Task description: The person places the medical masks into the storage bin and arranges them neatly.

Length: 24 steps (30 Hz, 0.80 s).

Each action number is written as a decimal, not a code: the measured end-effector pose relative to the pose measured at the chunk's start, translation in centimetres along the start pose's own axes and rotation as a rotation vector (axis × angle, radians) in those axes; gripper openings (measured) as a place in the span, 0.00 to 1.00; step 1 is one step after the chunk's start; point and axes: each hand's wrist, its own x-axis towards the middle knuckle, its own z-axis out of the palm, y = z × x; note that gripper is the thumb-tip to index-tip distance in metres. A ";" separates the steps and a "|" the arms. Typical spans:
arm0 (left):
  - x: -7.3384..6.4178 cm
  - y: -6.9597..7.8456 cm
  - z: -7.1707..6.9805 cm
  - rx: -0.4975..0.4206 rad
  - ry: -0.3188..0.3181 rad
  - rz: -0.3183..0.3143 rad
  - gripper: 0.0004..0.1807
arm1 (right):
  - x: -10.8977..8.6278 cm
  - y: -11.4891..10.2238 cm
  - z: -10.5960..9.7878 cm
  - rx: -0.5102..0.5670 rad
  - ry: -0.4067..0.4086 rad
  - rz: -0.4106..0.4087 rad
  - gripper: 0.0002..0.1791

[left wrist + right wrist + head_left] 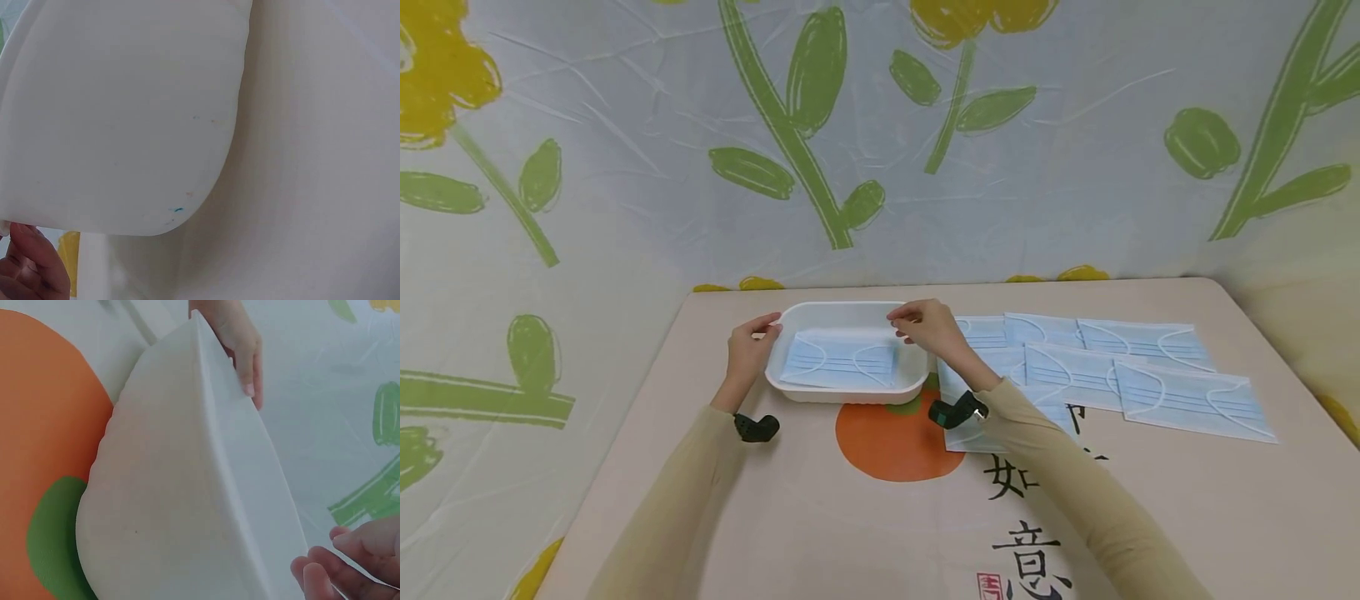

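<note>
A white plastic tray point(850, 397) with rounded corners stands on the table, and a light-blue face mask point(838, 360) lies flat inside it. At the tray's left end my left hand point(748, 354) pinches the rim between thumb and fingers. In the left wrist view, that hand point(34, 265) shows at the lower left corner, against the tray wall point(125, 125). My right hand point(934, 327) hovers by the tray's right back corner, fingers loosely bent. Nothing shows between those fingertips point(315, 581) in the right wrist view.
Several more blue face masks point(1195, 400) lie spread and partly overlapping right of the tray, some under my right forearm. The tabletop point(820, 517) bears an orange print point(891, 450) and black characters point(1028, 546). A flowered cloth point(647, 167) hangs behind the table.
</note>
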 end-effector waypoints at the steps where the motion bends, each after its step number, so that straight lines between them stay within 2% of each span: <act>1: 0.0 0.0 0.0 0.002 -0.001 -0.004 0.17 | -0.1 0.0 -0.1 -0.019 0.002 -0.004 0.14; 10: -0.1 0.2 0.0 -0.004 -0.002 -0.008 0.17 | -1.4 0.3 -1.0 -0.130 0.034 -0.073 0.13; 24: -0.1 0.2 -0.1 -0.008 -0.008 -0.014 0.18 | -3.2 1.0 -2.7 -0.175 0.060 -0.146 0.11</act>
